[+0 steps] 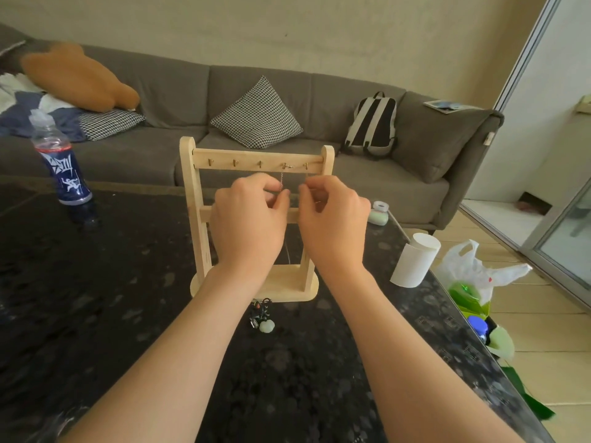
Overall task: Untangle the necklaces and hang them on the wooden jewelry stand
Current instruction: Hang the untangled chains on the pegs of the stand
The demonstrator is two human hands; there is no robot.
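Observation:
A wooden jewelry stand [195,199] stands on the dark table, its top bar carrying several small hooks. A thin silver chain necklace [281,180] hangs from the fourth hook and runs down between my hands. My left hand [248,222] and my right hand [332,222] are raised in front of the stand's middle bar, both pinching the chain with thumb and fingers. A lower stretch of the chain shows between my wrists. In front of the stand's base lies a tangled dark cord necklace with a pale green pendant [263,316].
The dark speckled table [96,314] holds a blue drink bottle [62,167] at the left, a white paper roll [414,260] and a small green-white object [379,214] at the right. A white plastic bag [473,270] sits past the right edge. A grey sofa [160,145] is behind.

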